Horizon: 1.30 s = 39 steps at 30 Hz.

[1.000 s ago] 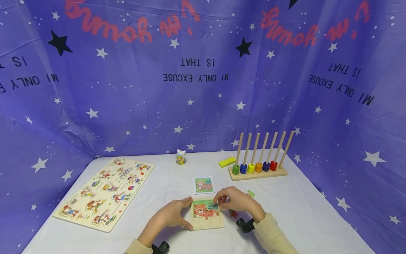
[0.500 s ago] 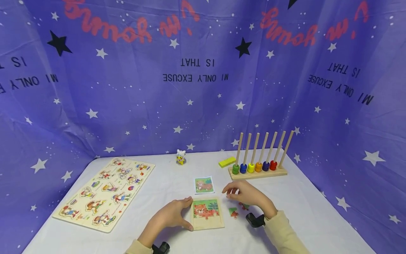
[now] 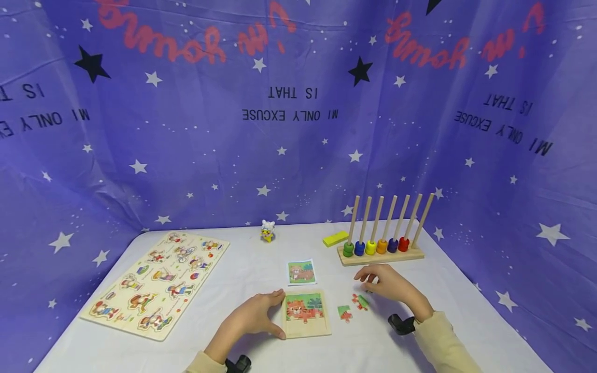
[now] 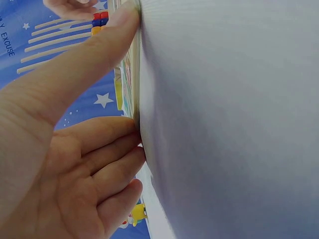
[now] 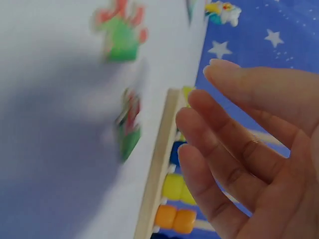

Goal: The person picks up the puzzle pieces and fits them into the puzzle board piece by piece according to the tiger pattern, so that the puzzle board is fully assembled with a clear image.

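Note:
A square wooden tiger puzzle board point(image 3: 306, 314) lies flat near the table's front edge. My left hand point(image 3: 253, 317) holds its left side, thumb at the far corner and fingers at the near corner. In the left wrist view the thumb point(image 4: 84, 55) lies along the board's edge point(image 4: 130, 74). My right hand point(image 3: 391, 284) hovers empty with relaxed fingers point(image 5: 234, 149), right of two loose puzzle pieces point(image 3: 345, 313) point(image 3: 360, 301). Both pieces point(image 5: 122, 37) point(image 5: 128, 130) show blurred in the right wrist view.
A small tiger picture card point(image 3: 301, 272) lies behind the board. A wooden rack of pegs with coloured rings point(image 3: 382, 244) and a yellow block point(image 3: 335, 238) stand at the back right. A large peg puzzle point(image 3: 156, 282) lies left. A small duck toy point(image 3: 267, 231) stands at the back.
My right hand has left the board's upper right and moved right, past the two loose pieces. The left hand has kept its hold on the board.

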Each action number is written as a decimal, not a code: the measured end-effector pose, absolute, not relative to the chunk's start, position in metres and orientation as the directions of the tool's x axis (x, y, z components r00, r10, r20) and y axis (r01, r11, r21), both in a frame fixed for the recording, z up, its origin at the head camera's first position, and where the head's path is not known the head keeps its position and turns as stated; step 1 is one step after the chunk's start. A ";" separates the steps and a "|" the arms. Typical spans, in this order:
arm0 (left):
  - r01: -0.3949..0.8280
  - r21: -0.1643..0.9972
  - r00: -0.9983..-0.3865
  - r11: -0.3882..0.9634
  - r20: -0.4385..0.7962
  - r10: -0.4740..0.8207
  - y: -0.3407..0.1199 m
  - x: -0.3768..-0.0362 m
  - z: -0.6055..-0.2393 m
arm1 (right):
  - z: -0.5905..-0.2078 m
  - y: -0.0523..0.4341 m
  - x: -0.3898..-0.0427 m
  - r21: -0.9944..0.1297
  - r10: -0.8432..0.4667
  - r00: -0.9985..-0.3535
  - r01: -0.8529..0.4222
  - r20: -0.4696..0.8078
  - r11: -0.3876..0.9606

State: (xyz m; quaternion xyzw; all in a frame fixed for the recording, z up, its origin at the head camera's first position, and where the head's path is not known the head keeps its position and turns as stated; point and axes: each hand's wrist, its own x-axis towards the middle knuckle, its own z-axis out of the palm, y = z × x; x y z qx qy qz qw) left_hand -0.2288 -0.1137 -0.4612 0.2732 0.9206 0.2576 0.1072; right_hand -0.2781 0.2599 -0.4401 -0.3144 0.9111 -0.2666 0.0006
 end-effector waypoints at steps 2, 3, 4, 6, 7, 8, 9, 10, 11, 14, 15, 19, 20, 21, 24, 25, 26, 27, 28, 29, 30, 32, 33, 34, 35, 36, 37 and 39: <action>0.450 0.531 -0.826 0.718 -0.058 0.561 -0.113 -0.229 -0.461 | -0.442 0.266 -0.280 -0.478 -0.568 -0.806 -0.570 0.167 0.668; 0.451 0.532 -0.825 0.717 -0.057 0.562 -0.113 -0.229 -0.461 | -0.443 0.269 -0.281 -0.472 -0.566 -0.807 -0.570 0.168 0.672; 0.450 0.534 -0.825 0.716 -0.058 0.562 -0.113 -0.229 -0.461 | -0.444 0.272 -0.282 -0.467 -0.562 -0.810 -0.568 0.168 0.678; 0.443 0.538 -0.827 0.717 -0.063 0.558 -0.113 -0.229 -0.461 | -0.447 0.277 -0.283 -0.461 -0.546 -0.822 -0.553 0.164 0.694; 0.439 0.541 -0.828 0.717 -0.065 0.556 -0.112 -0.229 -0.461 | -0.448 0.279 -0.284 -0.461 -0.536 -0.829 -0.542 0.160 0.702; 0.436 0.544 -0.829 0.717 -0.066 0.555 -0.112 -0.229 -0.461 | -0.450 0.280 -0.285 -0.463 -0.524 -0.838 -0.529 0.152 0.712; 0.434 0.547 -0.829 0.716 -0.067 0.554 -0.112 -0.229 -0.461 | -0.451 0.282 -0.286 -0.465 -0.513 -0.846 -0.515 0.143 0.720; 0.434 0.547 -0.830 0.716 -0.068 0.554 -0.112 -0.229 -0.461 | -0.453 0.283 -0.287 -0.470 -0.503 -0.854 -0.500 0.131 0.727; 0.434 0.546 -0.830 0.717 -0.068 0.554 -0.112 -0.229 -0.461 | -0.455 0.284 -0.287 -0.475 -0.495 -0.861 -0.487 0.119 0.733; 0.433 0.545 -0.831 0.718 -0.067 0.552 -0.111 -0.229 -0.462 | -0.460 0.286 -0.290 -0.467 -0.497 -0.862 -0.483 0.103 0.741; 0.434 0.544 -0.831 0.718 -0.066 0.552 -0.111 -0.229 -0.462 | -0.461 0.286 -0.291 -0.460 -0.503 -0.858 -0.489 0.102 0.741; 0.434 0.544 -0.832 0.718 -0.063 0.551 -0.111 -0.229 -0.462 | -0.462 0.287 -0.295 -0.440 -0.533 -0.840 -0.519 0.103 0.733; 0.435 0.543 -0.832 0.718 -0.062 0.551 -0.111 -0.229 -0.461 | -0.462 0.287 -0.295 -0.439 -0.537 -0.837 -0.522 0.100 0.732; 0.435 0.543 -0.832 0.718 -0.061 0.551 -0.111 -0.229 -0.461 | -0.461 0.287 -0.296 -0.437 -0.540 -0.836 -0.522 0.095 0.732; 0.438 0.541 -0.832 0.718 -0.059 0.551 -0.111 -0.229 -0.461 | -0.459 0.287 -0.297 -0.435 -0.545 -0.835 -0.518 0.072 0.737; 0.439 0.539 -0.832 0.718 -0.057 0.552 -0.111 -0.229 -0.461 | -0.458 0.286 -0.298 -0.435 -0.543 -0.837 -0.513 0.063 0.740; 0.441 0.537 -0.831 0.719 -0.057 0.553 -0.111 -0.229 -0.461 | -0.458 0.286 -0.298 -0.439 -0.541 -0.839 -0.507 0.054 0.742; 0.441 0.537 -0.831 0.720 -0.058 0.553 -0.111 -0.229 -0.461 | -0.457 0.286 -0.298 -0.445 -0.538 -0.842 -0.499 0.045 0.744; 0.442 0.535 -0.831 0.720 -0.057 0.553 -0.111 -0.229 -0.461 | -0.456 0.285 -0.298 -0.451 -0.534 -0.845 -0.491 0.037 0.745; 0.443 0.534 -0.831 0.721 -0.058 0.553 -0.111 -0.229 -0.461 | -0.455 0.285 -0.299 -0.456 -0.530 -0.847 -0.484 0.030 0.747; 0.443 0.532 -0.831 0.721 -0.058 0.553 -0.111 -0.229 -0.461 | -0.455 0.285 -0.299 -0.461 -0.525 -0.851 -0.475 0.024 0.749; 0.442 0.532 -0.831 0.722 -0.061 0.553 -0.112 -0.229 -0.461 | -0.453 0.284 -0.299 -0.470 -0.522 -0.853 -0.469 0.019 0.748; 0.442 0.532 -0.830 0.722 -0.062 0.554 -0.112 -0.229 -0.461 | -0.453 0.284 -0.299 -0.473 -0.518 -0.856 -0.462 0.015 0.750; 0.443 0.532 -0.830 0.722 -0.062 0.554 -0.112 -0.229 -0.461 | -0.453 0.284 -0.299 -0.475 -0.513 -0.858 -0.456 0.011 0.752; 0.443 0.532 -0.830 0.722 -0.062 0.555 -0.112 -0.229 -0.461 | -0.453 0.284 -0.299 -0.477 -0.509 -0.861 -0.450 0.006 0.755; 0.442 0.534 -0.830 0.721 -0.063 0.555 -0.112 -0.229 -0.461 | -0.453 0.284 -0.300 -0.479 -0.505 -0.863 -0.444 0.003 0.757; 0.441 0.534 -0.830 0.721 -0.063 0.555 -0.112 -0.229 -0.461 | -0.453 0.284 -0.300 -0.481 -0.501 -0.866 -0.439 0.000 0.759; 0.441 0.535 -0.830 0.720 -0.061 0.554 -0.112 -0.229 -0.461 | -0.453 0.284 -0.299 -0.485 -0.486 -0.874 -0.424 -0.004 0.765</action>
